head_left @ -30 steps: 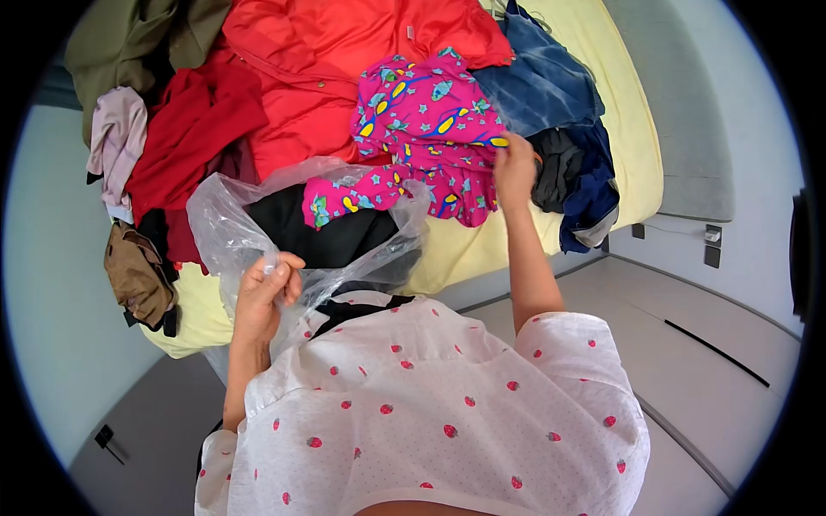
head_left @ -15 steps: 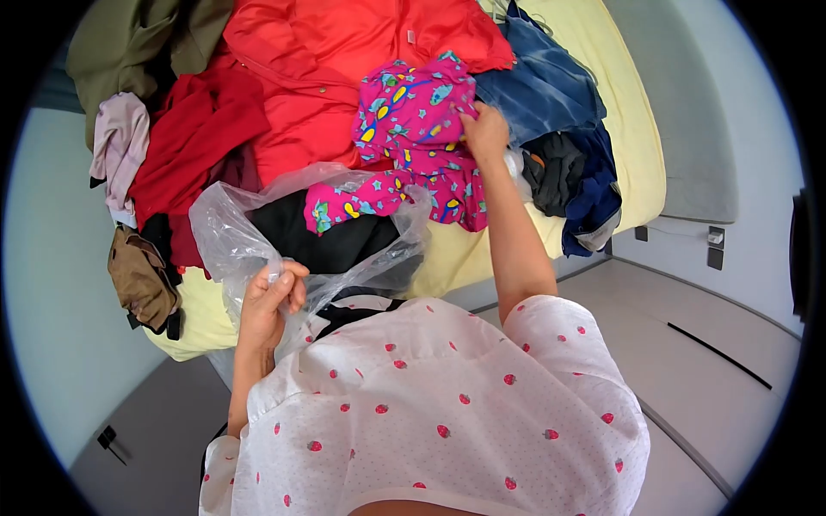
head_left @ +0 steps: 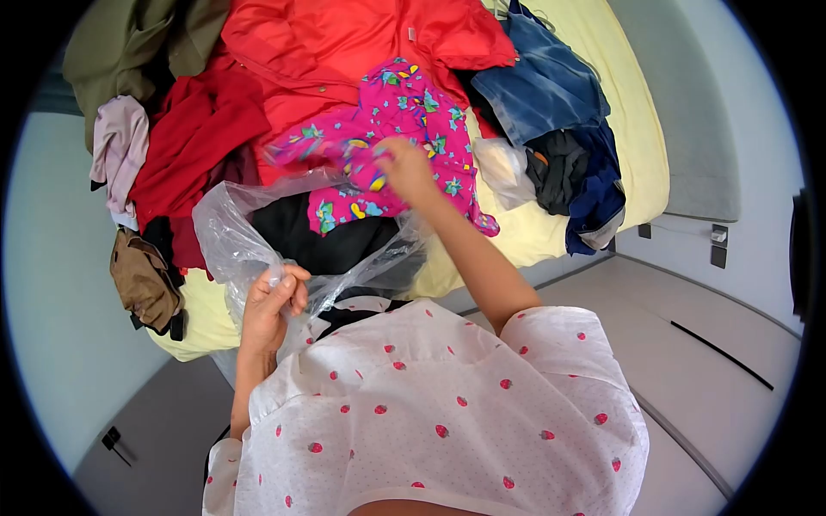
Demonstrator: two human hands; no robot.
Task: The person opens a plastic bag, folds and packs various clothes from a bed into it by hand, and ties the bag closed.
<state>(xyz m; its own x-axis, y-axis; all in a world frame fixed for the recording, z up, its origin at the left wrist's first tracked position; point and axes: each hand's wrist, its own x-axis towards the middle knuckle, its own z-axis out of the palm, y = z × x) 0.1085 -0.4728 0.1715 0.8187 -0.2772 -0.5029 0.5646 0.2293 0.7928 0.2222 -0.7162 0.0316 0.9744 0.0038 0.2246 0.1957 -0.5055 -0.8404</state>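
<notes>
My left hand is closed on the gathered rim of a clear plastic bag. Black cloth lies inside the bag. A bright pink garment with a colourful fish-and-star print spreads over the bag's far rim and the clothes behind. My right hand, slightly smeared by motion, grips a fold of it near the middle. The fold to the left of my fingers is blurred, and part of the garment hangs onto the black cloth.
A red jacket, dark red cloth, an olive garment and blue denim are heaped on a yellow-sheeted bed. A small white plastic bag lies right of the pink garment. A brown item sits at the left edge.
My right hand has swung left from the pink garment's right side, folding part of it leftwards. This uncovers the small white bag. My left hand stays at the plastic bag's rim.
</notes>
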